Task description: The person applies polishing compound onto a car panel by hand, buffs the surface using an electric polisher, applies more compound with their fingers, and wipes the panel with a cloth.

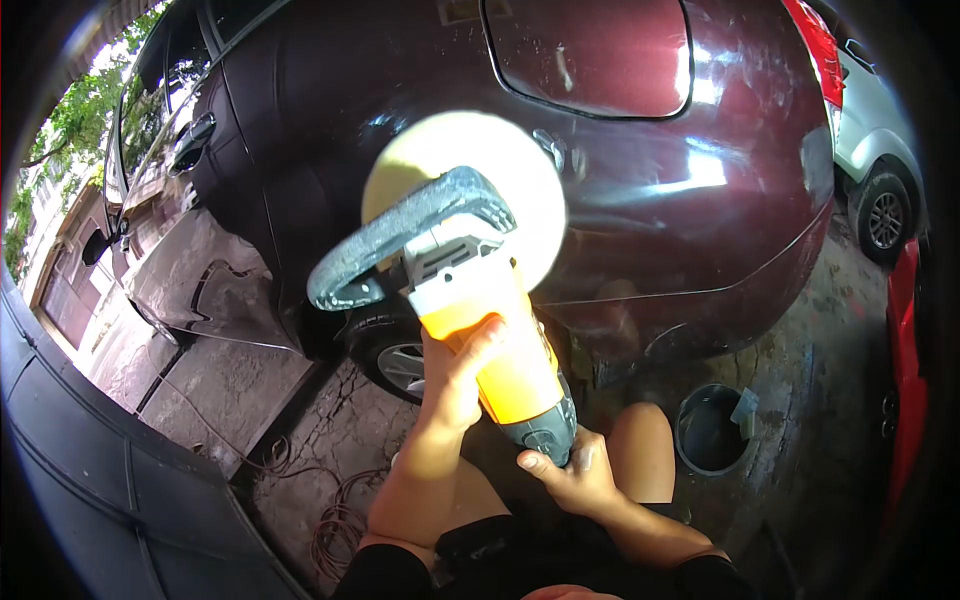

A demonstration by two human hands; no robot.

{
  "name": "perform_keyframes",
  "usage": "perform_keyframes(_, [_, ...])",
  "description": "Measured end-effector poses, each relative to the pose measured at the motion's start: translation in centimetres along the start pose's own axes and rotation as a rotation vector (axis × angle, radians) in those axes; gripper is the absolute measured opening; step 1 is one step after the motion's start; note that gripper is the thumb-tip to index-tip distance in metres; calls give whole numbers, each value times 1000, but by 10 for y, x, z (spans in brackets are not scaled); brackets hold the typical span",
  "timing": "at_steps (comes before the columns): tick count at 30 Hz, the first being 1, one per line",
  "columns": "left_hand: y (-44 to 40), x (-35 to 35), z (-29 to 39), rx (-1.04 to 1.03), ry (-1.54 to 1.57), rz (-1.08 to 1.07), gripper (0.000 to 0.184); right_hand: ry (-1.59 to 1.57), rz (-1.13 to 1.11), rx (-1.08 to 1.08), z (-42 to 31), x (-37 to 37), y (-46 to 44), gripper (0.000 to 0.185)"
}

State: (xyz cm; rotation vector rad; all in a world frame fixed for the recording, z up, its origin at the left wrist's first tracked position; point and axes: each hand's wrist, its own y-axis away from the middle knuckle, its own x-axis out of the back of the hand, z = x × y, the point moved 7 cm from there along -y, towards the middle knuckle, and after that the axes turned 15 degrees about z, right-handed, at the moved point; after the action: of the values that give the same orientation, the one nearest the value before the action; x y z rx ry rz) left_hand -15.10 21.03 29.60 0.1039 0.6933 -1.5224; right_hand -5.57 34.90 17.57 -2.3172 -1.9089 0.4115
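Facing the side of a dark maroon car (640, 230), the round, pale pad (538, 205) of an orange power polisher (515, 355) covers part of the glossy panel near the rear wheel (400, 365); whether it presses on the paint or is spinning, I cannot tell. The left hand (455, 385) wraps the smooth orange housing, its thumb lying across the top, while the fingers of the right hand (580, 475) are closed around the dark rear end. Neither hand holds the curved, scuffed grey loop handle (400, 230), speckled with white. As for progress, the surface looks partway worked: hard, bright reflections run over the panel behind the pad, but whitish smears mark the fuel flap (600, 55), and a dull greyish patch (817, 160) near the rear edge seems yet to match that shine. How much is truly finished cannot be judged from here. Farther out, a round, dark plastic bucket (700, 462) stands on the rough, stained concrete floor (770, 500), a light bluish piece (743, 410) at its rim, and a thin reddish hose or cord (335, 530) lies in loose coils over cracked ground on the left side
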Motion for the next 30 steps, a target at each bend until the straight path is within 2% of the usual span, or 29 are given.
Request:
perform_keyframes(5, [-23,-20,22,-17,-31,-47,45,-125,2,42,-18,-11,-22,54])
perform_keyframes(11, [-35,-19,37,-82,-82,0,44,-125,-66,17,-26,-21,-31,50])
perform_keyframes(14, [-33,-12,38,-117,-142,70,44,-140,-73,12,-23,-23,-30,49])
perform_keyframes(25, [-34,22,42,-113,-140,123,47,-115,-153,22,-14,-43,-34,50])
perform_keyframes(30, [-38,53,39,-31,-79,106,49,-117,-162,40,-19,-58,-36,49])
